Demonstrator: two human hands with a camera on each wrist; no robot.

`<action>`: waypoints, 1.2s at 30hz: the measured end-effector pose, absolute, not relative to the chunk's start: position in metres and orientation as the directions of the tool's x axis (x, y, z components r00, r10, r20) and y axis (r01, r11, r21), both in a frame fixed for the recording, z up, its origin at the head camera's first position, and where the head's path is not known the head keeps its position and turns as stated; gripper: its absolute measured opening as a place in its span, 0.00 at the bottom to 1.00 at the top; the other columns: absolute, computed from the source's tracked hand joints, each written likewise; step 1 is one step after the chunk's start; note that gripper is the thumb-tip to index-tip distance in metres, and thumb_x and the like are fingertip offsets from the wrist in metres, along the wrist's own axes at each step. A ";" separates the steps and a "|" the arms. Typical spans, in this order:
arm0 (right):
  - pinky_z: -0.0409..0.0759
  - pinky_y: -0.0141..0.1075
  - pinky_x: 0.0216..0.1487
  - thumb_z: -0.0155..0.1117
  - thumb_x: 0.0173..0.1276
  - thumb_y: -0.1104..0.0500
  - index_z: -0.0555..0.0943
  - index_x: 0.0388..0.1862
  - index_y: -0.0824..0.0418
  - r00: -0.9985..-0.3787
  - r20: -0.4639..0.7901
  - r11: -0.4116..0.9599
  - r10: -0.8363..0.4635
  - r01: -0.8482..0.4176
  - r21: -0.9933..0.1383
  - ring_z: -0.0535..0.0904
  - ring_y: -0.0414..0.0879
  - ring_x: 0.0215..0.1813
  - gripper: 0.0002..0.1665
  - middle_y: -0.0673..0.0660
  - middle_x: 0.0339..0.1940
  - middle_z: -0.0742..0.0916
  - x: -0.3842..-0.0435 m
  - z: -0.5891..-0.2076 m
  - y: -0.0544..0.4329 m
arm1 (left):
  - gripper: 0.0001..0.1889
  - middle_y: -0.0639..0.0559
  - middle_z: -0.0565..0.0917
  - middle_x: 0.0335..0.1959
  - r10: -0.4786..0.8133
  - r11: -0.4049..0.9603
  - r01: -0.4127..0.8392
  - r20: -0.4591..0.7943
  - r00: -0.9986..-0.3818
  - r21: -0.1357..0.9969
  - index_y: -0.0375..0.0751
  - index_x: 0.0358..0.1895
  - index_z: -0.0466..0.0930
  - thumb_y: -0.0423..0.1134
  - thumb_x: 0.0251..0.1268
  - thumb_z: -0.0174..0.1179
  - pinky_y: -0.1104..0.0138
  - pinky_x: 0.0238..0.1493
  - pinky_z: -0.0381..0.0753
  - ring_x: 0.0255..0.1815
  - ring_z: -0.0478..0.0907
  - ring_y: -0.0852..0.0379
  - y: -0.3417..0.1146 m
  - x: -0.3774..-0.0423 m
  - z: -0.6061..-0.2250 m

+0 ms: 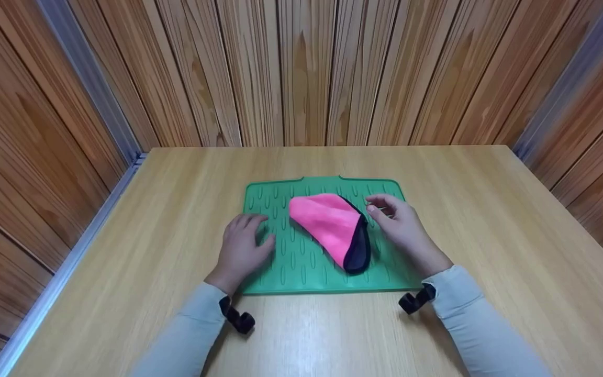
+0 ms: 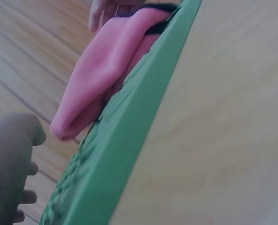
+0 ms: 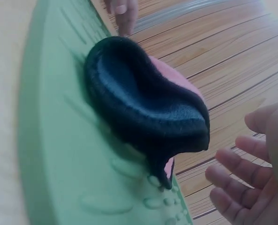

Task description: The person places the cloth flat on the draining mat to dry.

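Observation:
A soft pink fabric piece (image 1: pixel 327 222), hollow like a cap or pouch, lies slantwise on a green ribbed mat (image 1: pixel 293 280). Its wide end faces right and has a dark-lined opening (image 3: pixel 134 89) with a black border; a small black-edged tab hangs from it. My left hand (image 1: pixel 242 250) is over the mat's left edge, fingers loosely bent and thumb apart, to the left of the pink end. On the other side, my right hand (image 1: pixel 398 222) hovers by the dark opening with relaxed fingers. Neither hand holds anything.
The mat rests on a light wooden table (image 1: pixel 327 335) that reaches back to a wood-panelled wall (image 1: pixel 306 73). More panelling stands to the left and right, with metal strips in the corners. A black band with a knob (image 1: pixel 244 323) is on each wrist.

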State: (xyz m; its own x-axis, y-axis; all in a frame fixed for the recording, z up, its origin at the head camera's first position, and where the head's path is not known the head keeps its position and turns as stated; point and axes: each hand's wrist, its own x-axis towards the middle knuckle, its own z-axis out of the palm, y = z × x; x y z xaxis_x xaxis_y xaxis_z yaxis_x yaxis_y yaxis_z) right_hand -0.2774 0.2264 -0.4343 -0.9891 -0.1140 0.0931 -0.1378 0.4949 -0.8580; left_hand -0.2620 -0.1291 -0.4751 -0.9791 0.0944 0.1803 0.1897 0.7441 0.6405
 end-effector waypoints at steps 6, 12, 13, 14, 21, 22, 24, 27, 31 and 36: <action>0.86 0.31 0.50 0.61 0.89 0.59 0.82 0.69 0.71 -0.983 0.130 0.423 -0.128 -0.172 -0.889 0.85 0.46 0.45 0.20 0.67 0.53 0.91 -0.269 -0.438 0.228 | 0.22 0.40 0.85 0.74 0.083 0.631 0.182 0.168 -0.982 0.754 0.42 0.72 0.85 0.44 0.82 0.64 0.40 0.84 0.75 0.81 0.75 0.37 -0.108 -0.250 -0.470; 0.85 0.33 0.46 0.60 0.89 0.59 0.83 0.67 0.66 -0.983 0.086 0.437 -0.161 -0.149 -0.887 0.85 0.53 0.43 0.16 0.61 0.43 0.91 -0.259 -0.442 0.224 | 0.18 0.41 0.89 0.65 0.100 0.524 0.180 0.149 -0.984 0.832 0.40 0.67 0.86 0.41 0.83 0.64 0.42 0.78 0.81 0.73 0.81 0.40 -0.098 -0.244 -0.473; 0.84 0.33 0.45 0.60 0.89 0.59 0.83 0.67 0.64 -0.983 0.077 0.446 -0.166 -0.144 -0.883 0.84 0.53 0.42 0.16 0.61 0.43 0.91 -0.258 -0.442 0.223 | 0.17 0.41 0.89 0.64 0.101 0.520 0.178 0.146 -0.984 0.836 0.40 0.66 0.87 0.41 0.82 0.64 0.43 0.77 0.82 0.71 0.81 0.41 -0.097 -0.244 -0.474; 0.84 0.33 0.44 0.61 0.89 0.59 0.83 0.67 0.63 -0.983 0.069 0.454 -0.172 -0.141 -0.880 0.84 0.52 0.40 0.16 0.62 0.43 0.91 -0.257 -0.443 0.221 | 0.16 0.42 0.89 0.63 0.102 0.519 0.174 0.142 -0.985 0.837 0.41 0.65 0.87 0.41 0.82 0.64 0.43 0.75 0.82 0.70 0.82 0.42 -0.097 -0.243 -0.474; 0.79 0.32 0.34 0.65 0.86 0.58 0.83 0.67 0.62 -0.981 0.047 0.495 -0.190 -0.137 -0.858 0.79 0.44 0.30 0.17 0.63 0.43 0.92 -0.252 -0.445 0.207 | 0.12 0.45 0.89 0.58 0.117 0.509 0.159 0.115 -0.986 0.846 0.42 0.61 0.86 0.40 0.82 0.63 0.45 0.71 0.83 0.63 0.80 0.45 -0.092 -0.242 -0.477; 0.79 0.32 0.33 0.66 0.85 0.57 0.83 0.67 0.62 -0.981 0.047 0.501 -0.188 -0.137 -0.855 0.79 0.44 0.30 0.18 0.62 0.43 0.92 -0.252 -0.446 0.204 | 0.12 0.45 0.89 0.58 0.121 0.508 0.159 0.113 -0.986 0.847 0.42 0.61 0.86 0.40 0.82 0.63 0.45 0.71 0.83 0.63 0.80 0.46 -0.092 -0.242 -0.478; 0.80 0.32 0.33 0.67 0.84 0.57 0.83 0.67 0.61 -0.982 0.047 0.508 -0.182 -0.134 -0.851 0.79 0.44 0.29 0.18 0.61 0.43 0.91 -0.250 -0.446 0.200 | 0.12 0.45 0.89 0.58 0.128 0.511 0.157 0.106 -0.986 0.845 0.42 0.61 0.87 0.40 0.83 0.63 0.45 0.72 0.83 0.63 0.80 0.46 -0.091 -0.241 -0.479; 0.81 0.32 0.32 0.69 0.83 0.58 0.83 0.67 0.62 -0.983 0.049 0.501 -0.179 -0.134 -0.855 0.79 0.45 0.28 0.18 0.59 0.42 0.89 -0.250 -0.445 0.194 | 0.12 0.45 0.88 0.58 0.140 0.519 0.154 0.094 -0.986 0.841 0.43 0.60 0.87 0.40 0.83 0.63 0.46 0.72 0.83 0.62 0.80 0.47 -0.089 -0.240 -0.479; 0.82 0.32 0.31 0.71 0.81 0.61 0.85 0.64 0.63 -0.984 0.065 0.458 -0.166 -0.135 -0.879 0.77 0.44 0.27 0.16 0.55 0.38 0.87 -0.251 -0.444 0.188 | 0.11 0.46 0.89 0.57 0.144 0.512 0.163 0.102 -0.984 0.843 0.43 0.59 0.87 0.40 0.83 0.64 0.46 0.72 0.83 0.62 0.80 0.46 -0.087 -0.239 -0.479; 0.81 0.30 0.32 0.71 0.80 0.65 0.86 0.61 0.67 -0.988 0.084 0.355 -0.130 -0.125 -0.926 0.76 0.41 0.28 0.14 0.49 0.34 0.84 -0.254 -0.439 0.186 | 0.10 0.46 0.89 0.56 0.148 0.505 0.168 0.107 -0.983 0.847 0.42 0.58 0.87 0.40 0.82 0.64 0.47 0.70 0.83 0.62 0.80 0.46 -0.084 -0.239 -0.478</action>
